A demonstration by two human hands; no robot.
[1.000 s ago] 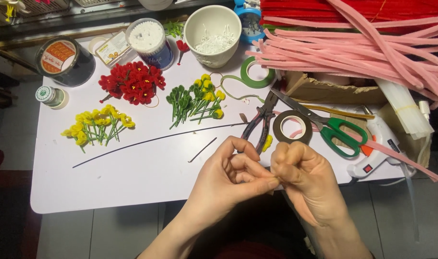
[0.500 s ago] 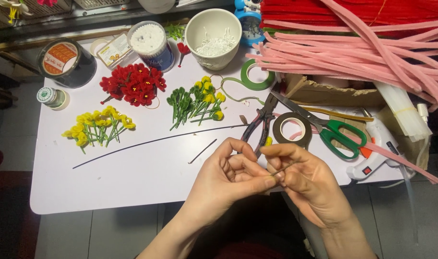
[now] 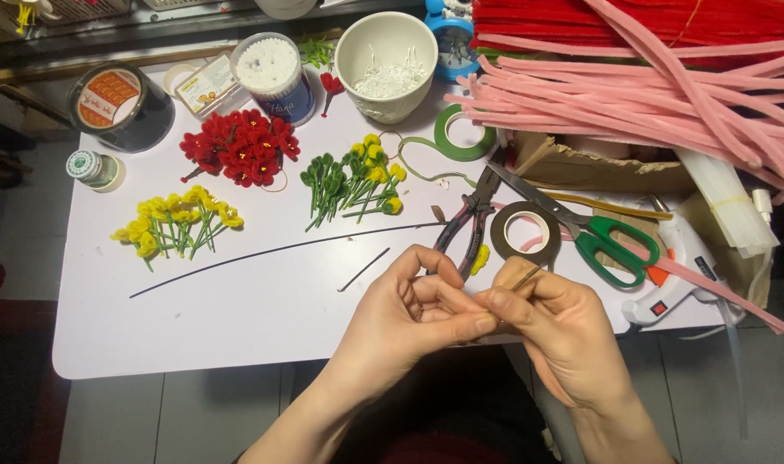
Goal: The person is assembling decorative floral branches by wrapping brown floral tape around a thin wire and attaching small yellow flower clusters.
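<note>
My left hand (image 3: 409, 322) and my right hand (image 3: 564, 331) meet fingertip to fingertip over the front edge of the white table (image 3: 237, 318). Both pinch one thin brown stem (image 3: 525, 277), whose tip pokes up past my right fingers. What sits at the stem's lower end is hidden inside my fingers. Just behind my hands lie a roll of brown tape (image 3: 524, 233), red-handled pliers (image 3: 465, 228) and green-handled scissors (image 3: 594, 232). A long dark wire (image 3: 271, 253) and a short piece of wire (image 3: 363, 269) lie on the table to the left.
Small yellow flowers (image 3: 175, 221), red flowers (image 3: 240, 147) and green-and-yellow buds (image 3: 353, 180) lie across the table. A white pot (image 3: 396, 64), green tape (image 3: 462, 133), a cotton-swab tub (image 3: 274, 73) and a glue gun (image 3: 680, 288) stand around. Pink and red pipe cleaners (image 3: 658, 86) pile up at right.
My fingers have shifted slightly along the stem, the left thumb and forefinger sliding toward the right hand. Nothing on the table has moved.
</note>
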